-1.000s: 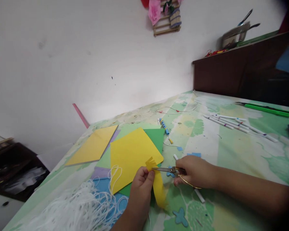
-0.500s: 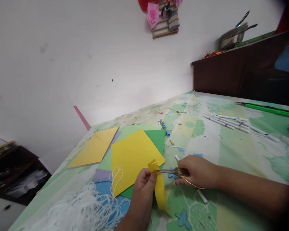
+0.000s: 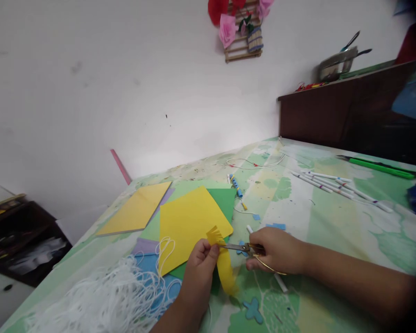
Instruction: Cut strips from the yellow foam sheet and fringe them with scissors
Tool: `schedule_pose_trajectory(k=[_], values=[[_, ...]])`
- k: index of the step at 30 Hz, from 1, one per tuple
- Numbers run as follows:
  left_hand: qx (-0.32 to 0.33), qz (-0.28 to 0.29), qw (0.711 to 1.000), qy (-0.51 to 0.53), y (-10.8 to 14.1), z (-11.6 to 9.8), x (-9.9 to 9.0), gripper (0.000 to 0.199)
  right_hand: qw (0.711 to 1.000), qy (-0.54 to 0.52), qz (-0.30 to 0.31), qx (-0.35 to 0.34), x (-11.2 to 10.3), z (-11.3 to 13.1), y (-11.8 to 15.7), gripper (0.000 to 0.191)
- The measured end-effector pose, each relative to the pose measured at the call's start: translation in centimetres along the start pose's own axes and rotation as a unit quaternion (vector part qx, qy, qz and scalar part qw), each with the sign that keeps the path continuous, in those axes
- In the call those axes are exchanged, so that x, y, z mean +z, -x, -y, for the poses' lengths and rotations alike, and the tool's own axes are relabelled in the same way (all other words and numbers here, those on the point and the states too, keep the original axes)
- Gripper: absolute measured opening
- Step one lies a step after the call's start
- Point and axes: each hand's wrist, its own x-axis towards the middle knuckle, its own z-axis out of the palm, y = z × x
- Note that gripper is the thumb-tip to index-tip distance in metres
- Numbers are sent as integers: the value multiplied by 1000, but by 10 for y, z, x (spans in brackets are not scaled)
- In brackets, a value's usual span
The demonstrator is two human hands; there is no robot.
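My left hand (image 3: 201, 263) pinches a narrow yellow paper strip (image 3: 225, 275), whose upper end is cut into a fringe. In my right hand (image 3: 275, 249) is a pair of scissors (image 3: 239, 248) with gold-coloured handles, fingers closed round them. The blades point left and meet the strip just beside my left fingertips. Under my right hand lies a white stick (image 3: 280, 283), partly hidden by it. Yellow sheets (image 3: 190, 222) lie behind my left hand, over a green sheet (image 3: 223, 201). A blue flower-shaped cutout (image 3: 253, 310) rests below the scissors.
A heap of white string (image 3: 100, 296) covers the table's front left. White felt-tip pens (image 3: 327, 182) lie at the right, with a green cutter (image 3: 381, 167) beyond them. A small blue beaded piece (image 3: 235, 186) lies farther back. A dark cabinet (image 3: 312, 115) borders the far right.
Both hands, the strip and the scissors have shifted slightly left in view, as the camera has turned a little. The grips are unchanged, and the blades remain at the strip.
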Motion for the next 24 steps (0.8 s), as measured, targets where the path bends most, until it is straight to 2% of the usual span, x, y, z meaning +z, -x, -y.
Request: schedule_pose_trajectory(k=[13,24], values=[[8,-2,1000,8,2,-2,7,18,1000,-15,15,10,-2,-1,-1,47],[-1,-10,1000,0,0,0,4,18,1000,-14,16,11,-1,-1,-2,47]])
